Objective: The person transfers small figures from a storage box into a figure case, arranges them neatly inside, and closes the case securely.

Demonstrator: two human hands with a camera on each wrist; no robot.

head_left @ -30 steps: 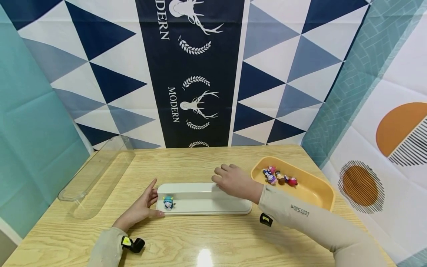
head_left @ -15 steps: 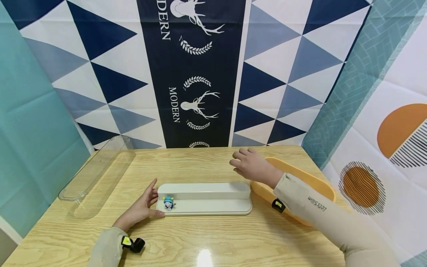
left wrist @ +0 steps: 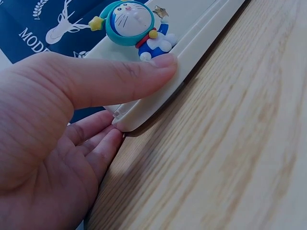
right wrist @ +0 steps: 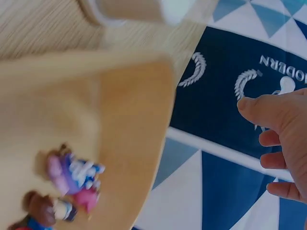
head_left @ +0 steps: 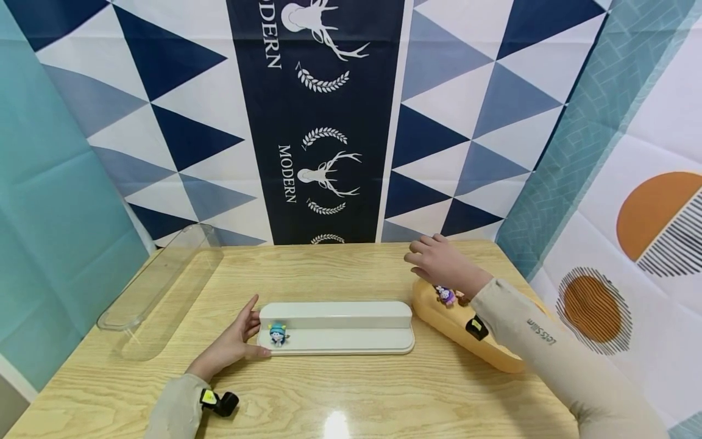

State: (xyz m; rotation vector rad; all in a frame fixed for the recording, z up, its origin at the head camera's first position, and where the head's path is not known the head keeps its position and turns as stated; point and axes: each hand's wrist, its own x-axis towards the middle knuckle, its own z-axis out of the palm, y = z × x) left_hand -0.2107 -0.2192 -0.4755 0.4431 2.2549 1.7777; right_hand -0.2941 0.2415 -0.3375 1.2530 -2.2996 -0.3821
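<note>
A white stepped display base [head_left: 340, 339] lies lengthwise on the table. On its lower step, at the left end, sits a Doraemon figurine [head_left: 277, 334] in a teal hood with yellow stars. My left hand [head_left: 238, 337] holds that end; in the left wrist view the thumb [left wrist: 139, 79] lies on the base's edge beside the figurine, with the fingers around the corner. My right hand [head_left: 441, 263] is in the air over the back left of a yellow bin [head_left: 466, 338], fingers slightly bent, holding nothing. Several small figurines [right wrist: 72, 177] lie inside the bin, partly hidden by the right arm in the head view.
A clear plastic cover [head_left: 159, 292] rests at the table's left side, near the teal cloth. Patterned cloth [head_left: 323, 122] hangs behind the table's back edge. The bin stands just right of the base.
My right hand has moved right, away from over the base's right end, to above the bin. The left hand, base and Doraemon figurine have stayed put.
</note>
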